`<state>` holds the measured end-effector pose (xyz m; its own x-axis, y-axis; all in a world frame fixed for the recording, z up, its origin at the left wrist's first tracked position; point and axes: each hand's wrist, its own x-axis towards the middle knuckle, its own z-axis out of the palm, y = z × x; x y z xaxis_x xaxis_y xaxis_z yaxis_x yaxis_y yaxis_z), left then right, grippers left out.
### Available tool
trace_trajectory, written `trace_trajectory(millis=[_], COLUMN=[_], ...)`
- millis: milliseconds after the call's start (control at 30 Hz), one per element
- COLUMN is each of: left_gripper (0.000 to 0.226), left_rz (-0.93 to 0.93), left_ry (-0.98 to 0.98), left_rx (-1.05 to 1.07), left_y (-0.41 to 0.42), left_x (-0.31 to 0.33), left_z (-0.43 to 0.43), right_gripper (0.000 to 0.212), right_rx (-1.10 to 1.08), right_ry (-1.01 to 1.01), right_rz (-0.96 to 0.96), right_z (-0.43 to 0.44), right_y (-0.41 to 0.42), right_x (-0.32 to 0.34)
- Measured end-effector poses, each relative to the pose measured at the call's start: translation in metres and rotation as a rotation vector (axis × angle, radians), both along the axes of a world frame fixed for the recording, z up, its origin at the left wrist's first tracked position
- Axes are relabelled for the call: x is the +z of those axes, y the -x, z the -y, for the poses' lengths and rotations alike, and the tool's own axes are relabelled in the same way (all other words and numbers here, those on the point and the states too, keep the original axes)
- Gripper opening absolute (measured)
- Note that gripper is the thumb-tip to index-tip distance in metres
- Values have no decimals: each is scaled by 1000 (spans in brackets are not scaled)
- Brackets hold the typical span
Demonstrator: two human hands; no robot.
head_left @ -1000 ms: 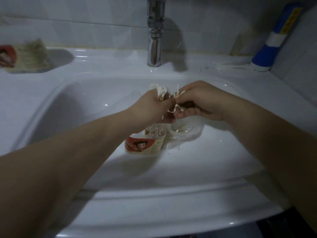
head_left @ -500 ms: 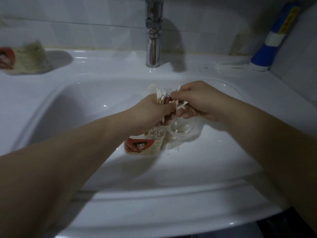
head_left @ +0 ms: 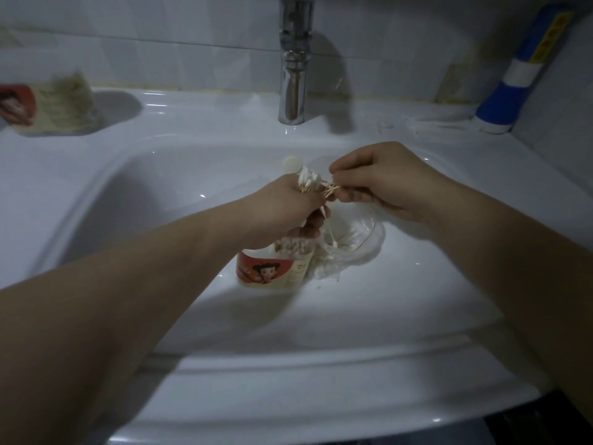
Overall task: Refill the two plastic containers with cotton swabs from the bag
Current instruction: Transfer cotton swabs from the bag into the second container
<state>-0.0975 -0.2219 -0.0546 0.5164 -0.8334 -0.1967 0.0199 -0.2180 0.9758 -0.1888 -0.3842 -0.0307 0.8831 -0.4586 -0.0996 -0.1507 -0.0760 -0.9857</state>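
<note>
Here, we are gripping wooden-stemmed cotton swabs (head_left: 309, 183) in our left hand (head_left: 282, 210), right hand (head_left: 385, 181) pinching their stems, above a round labelled container (head_left: 272, 268) and crinkly clear bag (head_left: 349, 242) in the glossy sink (head_left: 160, 194).

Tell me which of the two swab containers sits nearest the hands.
The red-labelled container standing in the basin, directly below the left hand and beside the bag. The other container sits far off on the sink's left ledge.

One wide-angle view, worn on the person's head, looks forward and down into a white sink (head_left: 321, 316), close up. The tap (head_left: 292, 75) sits top centre; both forearms (head_left: 128, 316) reach in from the bottom corners.
</note>
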Motion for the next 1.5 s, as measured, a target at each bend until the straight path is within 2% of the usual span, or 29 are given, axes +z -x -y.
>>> trace_trajectory(millis=[267, 367, 567, 667, 767, 900, 1067, 1233, 1300, 1333, 1500], left_gripper=[28, 28, 21, 21, 20, 17, 18, 22, 21, 20, 17], left_rz=[-151, -217, -190, -292, -342, -290, -145, -57, -21, -13, 5], left_ry=[1, 27, 15, 89, 150, 148, 73, 45, 35, 32, 13], left_rx=[54, 102, 120, 190, 192, 224, 181, 85, 51, 30, -56], left_y=[7, 6, 1, -2, -6, -7, -9, -8, -8, -7, -1], left_x=[-3, -2, -4, 0, 3, 3, -2, -4, -4, -4, -3], left_z=[2, 3, 3, 4, 4, 4, 3, 3, 2, 1, 0], right_gripper=[15, 17, 12, 29, 38, 6, 9, 9, 22, 24, 10], right_rx=[119, 133, 137, 191, 346, 320, 181, 116, 138, 140, 79], right_ry=[264, 272, 234, 216, 353, 386, 330, 125, 83, 97, 245], right_rz=[-26, -23, -35, -78, -218, -195, -110, -33, -18, -11, 18], right_z=[2, 5, 4, 5, 1, -1, 3, 0, -1, -2, 0], right_y=[0, 2, 1, 2, 5, 4, 3, 1, 1, 1, 1], right_x=[-2, 1, -1, -1, -4, -5, -1, 1, 2, 2, -2])
